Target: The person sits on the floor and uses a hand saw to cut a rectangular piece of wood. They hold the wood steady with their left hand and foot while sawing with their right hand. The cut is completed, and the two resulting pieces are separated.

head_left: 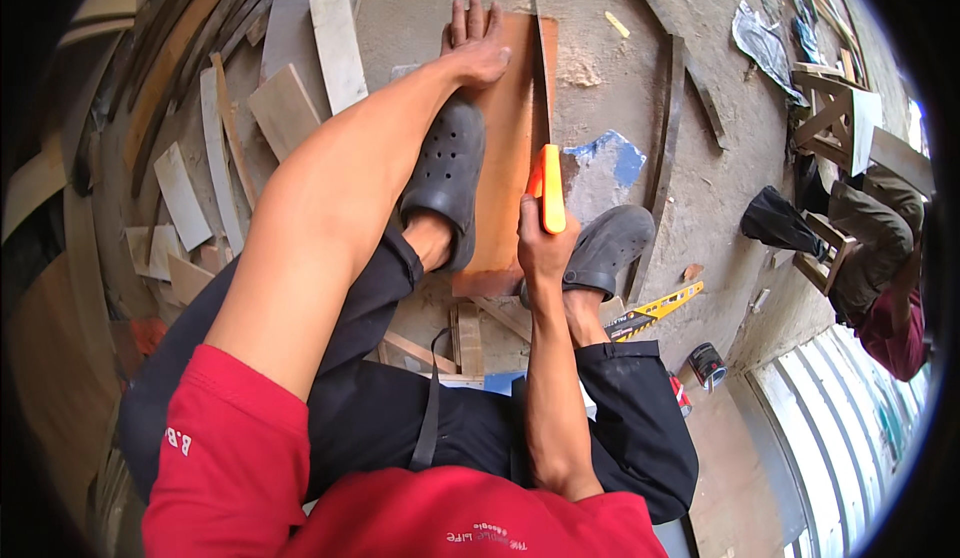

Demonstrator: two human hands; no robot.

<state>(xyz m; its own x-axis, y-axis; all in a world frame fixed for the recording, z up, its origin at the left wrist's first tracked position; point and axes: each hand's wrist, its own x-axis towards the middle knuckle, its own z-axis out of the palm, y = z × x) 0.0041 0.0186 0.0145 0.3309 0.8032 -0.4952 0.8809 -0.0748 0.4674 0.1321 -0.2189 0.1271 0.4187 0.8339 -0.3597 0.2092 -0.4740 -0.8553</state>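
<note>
A reddish-brown wooden board (497,173) lies lengthwise in front of me, with my left clog (447,173) beside and partly over its left edge. My left hand (475,43) rests on the far part of the board, fingers stretched out and pointing away. In my right hand (545,243) is a handsaw (548,183) with an orange and yellow handle, gripped near the board's right side. Its long thin blade points away from me and lies along the board's right edge. Whether the teeth are in the wood I cannot tell.
Several wood offcuts (340,48) lie on the left. Dark metal bars (668,118) stretch along the floor on the right. A yellow and black saw sleeve (655,313) and an open can (707,366) sit near my right leg. A seated person (875,248) is at far right.
</note>
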